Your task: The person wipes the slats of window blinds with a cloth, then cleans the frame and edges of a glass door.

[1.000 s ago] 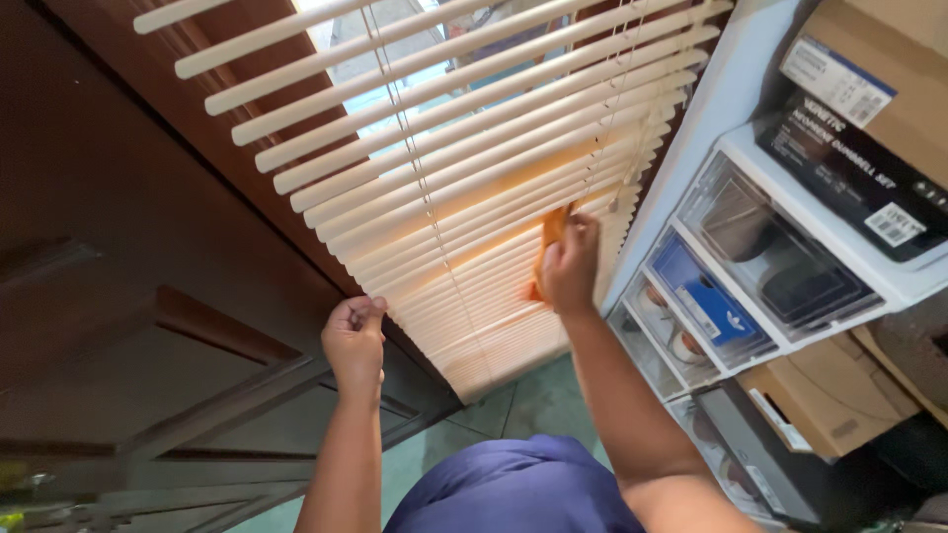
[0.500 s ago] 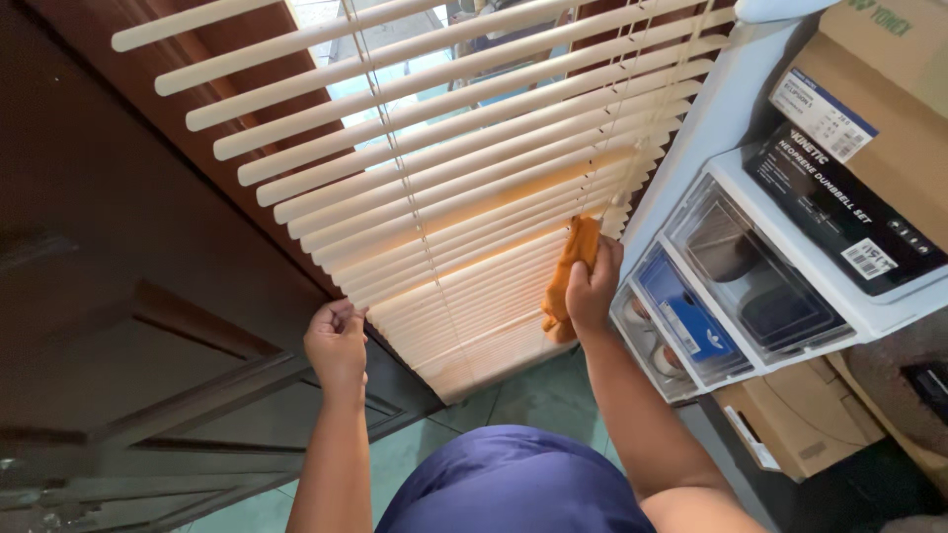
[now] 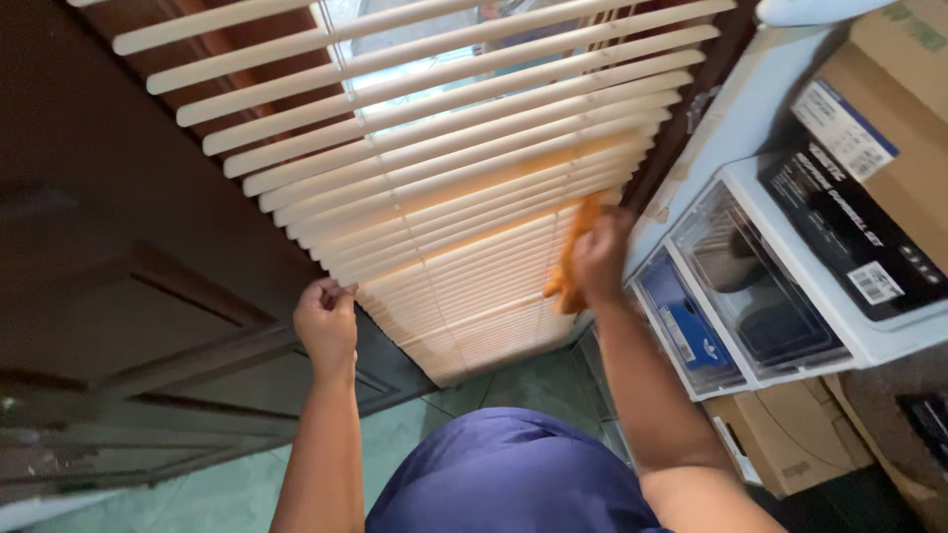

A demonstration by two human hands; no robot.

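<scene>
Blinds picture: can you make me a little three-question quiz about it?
1. True or false: the right hand holds an orange cloth against the cream slatted window blinds.
2. What does the left hand grip? A) the blinds' left edge B) a cardboard box C) the cloth
3. Which side of the blinds are the clear plastic storage drawers on?

Key: 1 true. 2 A. 3 the right side.

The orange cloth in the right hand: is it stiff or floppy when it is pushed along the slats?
Probably floppy: the orange cloth bunches and droops below the right hand. It likely weighs little. The blind slats look thin, so they may flex.
</scene>
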